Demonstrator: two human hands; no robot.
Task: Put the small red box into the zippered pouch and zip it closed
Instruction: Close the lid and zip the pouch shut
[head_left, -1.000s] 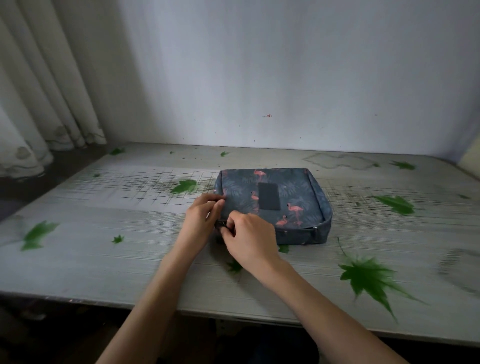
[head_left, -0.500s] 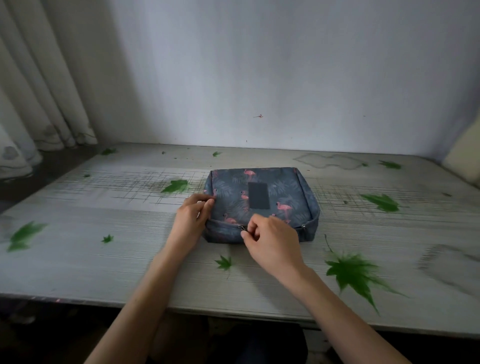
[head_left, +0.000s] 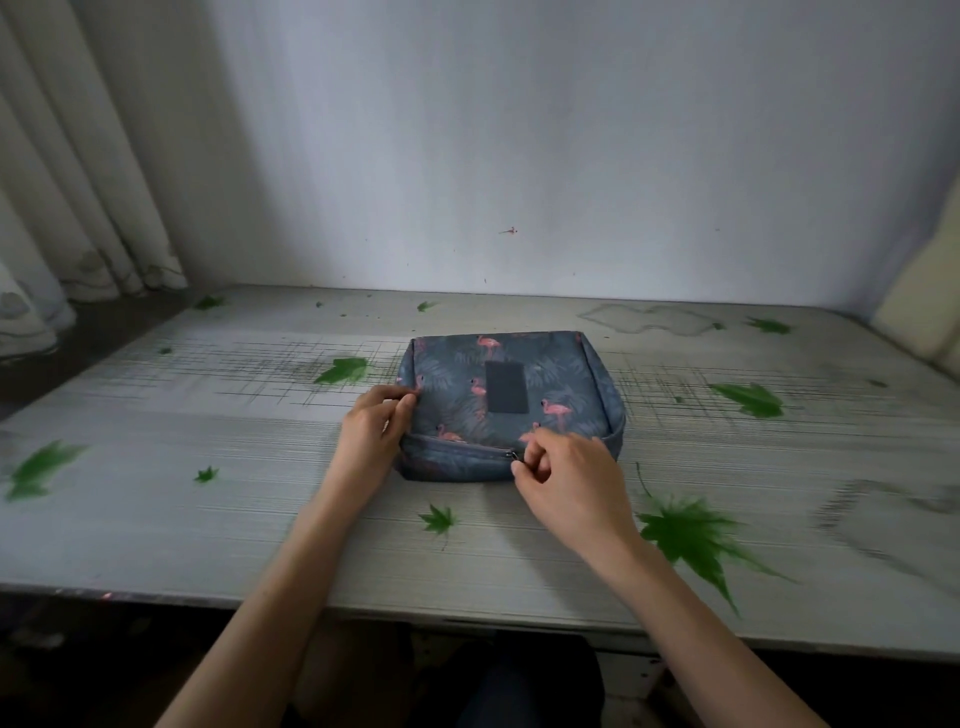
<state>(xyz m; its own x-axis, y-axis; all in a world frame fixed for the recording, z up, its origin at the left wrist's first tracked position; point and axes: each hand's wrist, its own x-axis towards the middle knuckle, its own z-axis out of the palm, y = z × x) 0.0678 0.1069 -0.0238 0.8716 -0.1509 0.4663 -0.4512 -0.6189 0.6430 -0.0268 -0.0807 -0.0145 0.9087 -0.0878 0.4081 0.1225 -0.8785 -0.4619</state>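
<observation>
In the head view, the zippered pouch (head_left: 511, 400) lies flat on the table (head_left: 171, 525). Our left hand (head_left: 370, 432) pinches the fabric at the pouch's left edge. Our right hand (head_left: 571, 480) pinches the zipper pull (head_left: 514, 456) on the pouch's near side, about halfway along. The small red box does not show; we judge it is inside the pouch. The pouch looks soft and light, so it may buckle. We should keep the fabric taut at the left edge and pull only by the zipper pull.

pale table (head_left: 156, 519) (printed green leaves), white wall (head_left: 519, 130), curtain (head_left: 78, 182) at left
</observation>
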